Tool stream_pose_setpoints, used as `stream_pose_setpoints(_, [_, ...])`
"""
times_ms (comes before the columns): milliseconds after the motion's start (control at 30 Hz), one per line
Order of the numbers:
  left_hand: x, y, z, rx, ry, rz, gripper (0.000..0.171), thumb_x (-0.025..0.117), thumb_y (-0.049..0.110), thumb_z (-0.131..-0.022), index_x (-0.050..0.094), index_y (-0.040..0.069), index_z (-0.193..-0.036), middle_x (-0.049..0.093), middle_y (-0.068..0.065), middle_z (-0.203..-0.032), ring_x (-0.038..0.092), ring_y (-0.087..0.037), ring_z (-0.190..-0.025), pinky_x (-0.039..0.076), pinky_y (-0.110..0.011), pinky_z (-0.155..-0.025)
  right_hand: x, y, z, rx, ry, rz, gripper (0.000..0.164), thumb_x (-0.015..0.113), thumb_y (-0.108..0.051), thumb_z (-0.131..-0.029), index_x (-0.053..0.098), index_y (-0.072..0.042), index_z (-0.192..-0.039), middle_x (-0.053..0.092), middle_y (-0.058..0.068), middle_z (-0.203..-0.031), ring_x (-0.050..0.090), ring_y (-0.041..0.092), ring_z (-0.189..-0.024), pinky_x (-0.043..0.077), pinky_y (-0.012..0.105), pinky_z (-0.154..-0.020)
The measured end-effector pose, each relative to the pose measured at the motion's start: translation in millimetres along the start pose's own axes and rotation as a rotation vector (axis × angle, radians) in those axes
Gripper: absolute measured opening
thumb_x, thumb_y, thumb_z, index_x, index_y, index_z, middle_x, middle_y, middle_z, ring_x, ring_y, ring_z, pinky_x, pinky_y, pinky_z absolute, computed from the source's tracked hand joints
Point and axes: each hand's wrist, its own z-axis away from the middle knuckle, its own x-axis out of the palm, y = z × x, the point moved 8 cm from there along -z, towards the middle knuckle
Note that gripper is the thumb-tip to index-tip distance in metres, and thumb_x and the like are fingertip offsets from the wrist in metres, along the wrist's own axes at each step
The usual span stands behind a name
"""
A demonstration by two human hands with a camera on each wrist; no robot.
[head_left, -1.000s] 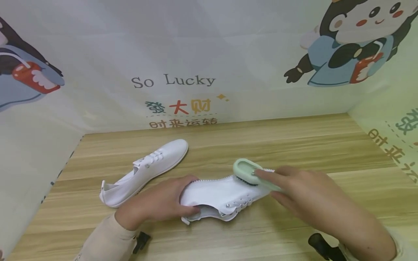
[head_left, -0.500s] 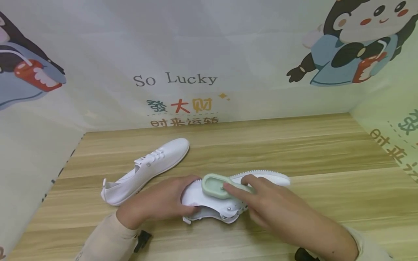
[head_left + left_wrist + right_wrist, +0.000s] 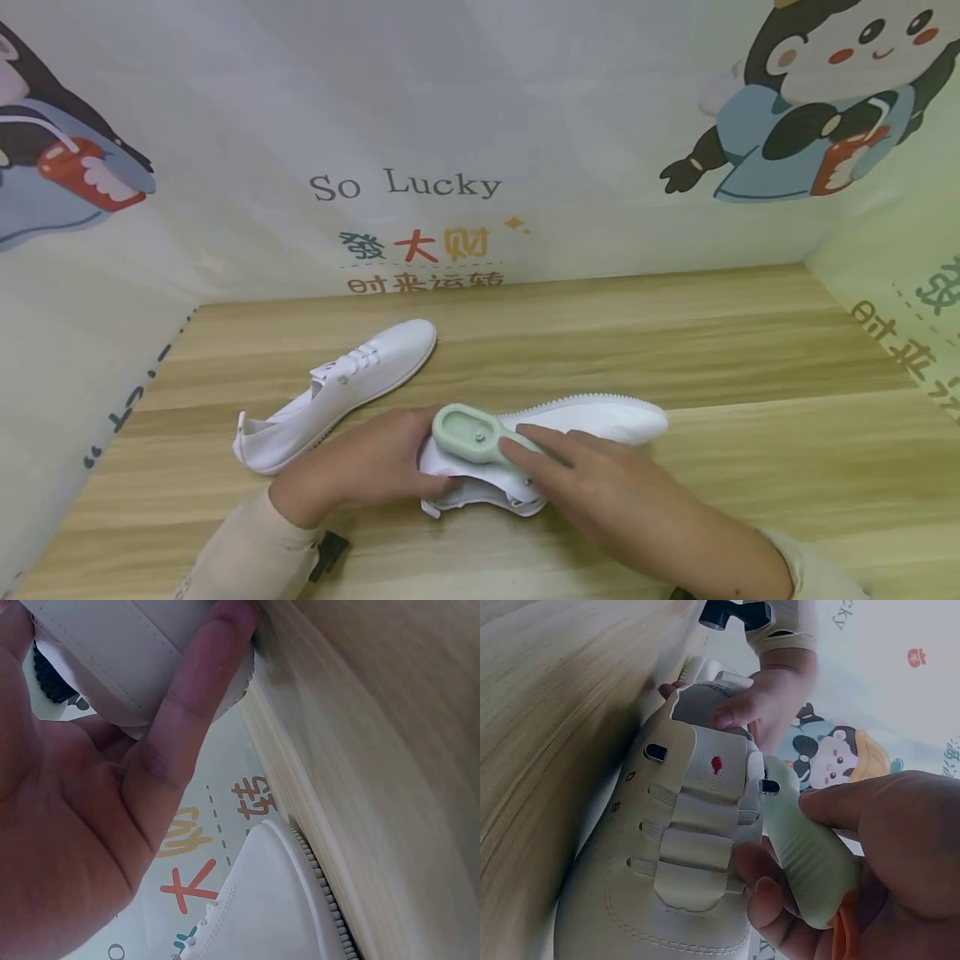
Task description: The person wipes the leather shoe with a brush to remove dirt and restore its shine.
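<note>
A white lace-up shoe (image 3: 600, 417) lies tipped on its side, toe pointing right. My left hand (image 3: 367, 467) grips its heel, with the thumb inside the shoe's opening. In my right hand (image 3: 607, 487) is a pale green brush (image 3: 468, 432), its head against the upper side near the heel. Dark bristles (image 3: 51, 679) show at the edge of the left wrist view. An orange loop (image 3: 846, 926) hangs from the brush's handle end in the right wrist view. Laces and tongue (image 3: 697, 847) of the shoe face the right wrist camera.
A second white shoe (image 3: 386, 354) stands upright behind my left forearm, toe toward the back. Wood-patterned tabletop (image 3: 712, 333) surrounds both shoes. Pale printed sheets (image 3: 585, 167) form walls at the back and sides.
My right hand has drawn the brush leftward along the shoe, from near the toe to the heel. The left hand keeps its grip, and the second shoe stays put.
</note>
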Motion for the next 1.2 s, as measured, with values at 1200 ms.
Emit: stream_pose_setpoints(1200, [0.8, -2.3, 0.5, -0.053, -0.021, -0.062, 0.084, 0.078, 0.041, -0.080, 0.045, 0.005, -0.149, 0.066, -0.004, -0.127, 0.060, -0.009, -0.101, 0.051, -0.035, -0.091, -25.5, 33.8, 30.7, 0.137, -0.082, 0.144, 0.066, 0.085, -0.013, -0.076, 0.061, -0.025, -0.137, 0.069, 0.009, -0.124, 0.072, 0.027, -0.099, 0.059, 0.043, -0.080])
